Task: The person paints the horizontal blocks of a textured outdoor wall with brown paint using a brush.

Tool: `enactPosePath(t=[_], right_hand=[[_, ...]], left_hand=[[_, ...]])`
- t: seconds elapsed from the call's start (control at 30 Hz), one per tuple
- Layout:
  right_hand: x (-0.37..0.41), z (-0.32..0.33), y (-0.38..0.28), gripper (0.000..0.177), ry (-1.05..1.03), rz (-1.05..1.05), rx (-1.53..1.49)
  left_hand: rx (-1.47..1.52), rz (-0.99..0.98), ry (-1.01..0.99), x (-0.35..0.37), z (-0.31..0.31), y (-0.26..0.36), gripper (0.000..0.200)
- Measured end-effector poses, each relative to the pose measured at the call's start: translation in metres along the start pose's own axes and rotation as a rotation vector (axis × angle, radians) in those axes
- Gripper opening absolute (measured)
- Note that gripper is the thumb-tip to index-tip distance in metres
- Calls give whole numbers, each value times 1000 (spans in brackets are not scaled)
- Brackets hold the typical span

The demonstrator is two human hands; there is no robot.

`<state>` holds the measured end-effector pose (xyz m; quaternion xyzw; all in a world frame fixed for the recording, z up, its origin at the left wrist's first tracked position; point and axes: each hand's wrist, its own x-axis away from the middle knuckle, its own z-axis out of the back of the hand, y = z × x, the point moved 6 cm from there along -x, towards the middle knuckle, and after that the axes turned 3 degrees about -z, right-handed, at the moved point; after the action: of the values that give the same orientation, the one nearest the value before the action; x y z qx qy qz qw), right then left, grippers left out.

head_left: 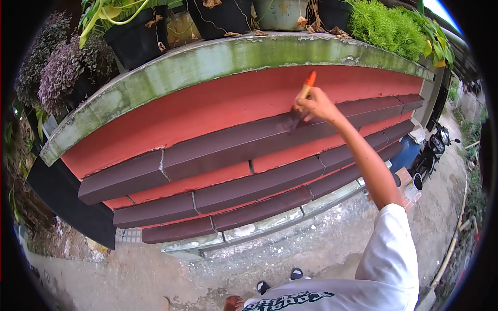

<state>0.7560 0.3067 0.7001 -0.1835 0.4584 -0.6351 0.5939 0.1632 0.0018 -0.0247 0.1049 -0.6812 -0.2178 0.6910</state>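
My right hand [317, 105] is closed around a paintbrush [307, 87] with a pale wooden handle and an orange end. Its bristles are blurred and dark with paint, against the top brown ledge [223, 147] of the wall. Above that ledge runs a band of salmon-red wall [207, 114]. Lower down are more dark brown ledges [259, 182], split by grey vertical gaps with red strips between them. At the bottom edge, beside my white shirt, part of my left hand [233, 303] shows with fingers curled; whatever it may hold is cut off.
A mossy concrete slab [197, 65] caps the wall and bears black pots [137, 39] and green plants [386, 28]. A motorcycle [436, 145] and a blue object [404, 155] stand at the right. My feet [280, 280] are on concrete ground [140, 269].
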Motion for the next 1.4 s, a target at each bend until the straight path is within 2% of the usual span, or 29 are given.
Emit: enactPosePath(t=[0.1,0.17,0.3,0.43,0.57,0.67,0.7,0.8,0.97,1.17,1.23,1.4], right_hand=[[2,46,27,24,82,-45,42],[6,73,27,22,140,-25,219],[17,85,1,19,336,229,991],[9,44,2,14,300,362,993],[-5,15,-26,21,182,356,765],[-22,-6,-26,23,-17,195,141],[-23,-14,-29,24,-58,217,-10],[-21,-29,-31,21,-73,241,-217],[-30,11,11,22,-8,202,-58],[-13,80,26,24,183,111,321],[-8,87,18,23,402,350,683],[-14,51,-3,22,178,349,734]], left_hand=[[-12,-10,-2,-3,1,9,29],[-18,-16,0,-4,3,11,29],[-25,-34,-2,-7,2,16,29],[-33,-57,-13,-7,-4,19,29],[-48,-77,-30,-9,-12,21,30],[-64,-90,-39,-9,-18,26,30],[-69,-94,-44,-8,-22,26,30],[-80,-110,-48,-11,-28,36,30],[-94,-137,-53,-12,-38,51,30],[-97,-154,-57,-14,-48,53,30],[-98,-162,-60,-14,-51,51,31],[-103,-188,-74,-13,-62,45,31]])
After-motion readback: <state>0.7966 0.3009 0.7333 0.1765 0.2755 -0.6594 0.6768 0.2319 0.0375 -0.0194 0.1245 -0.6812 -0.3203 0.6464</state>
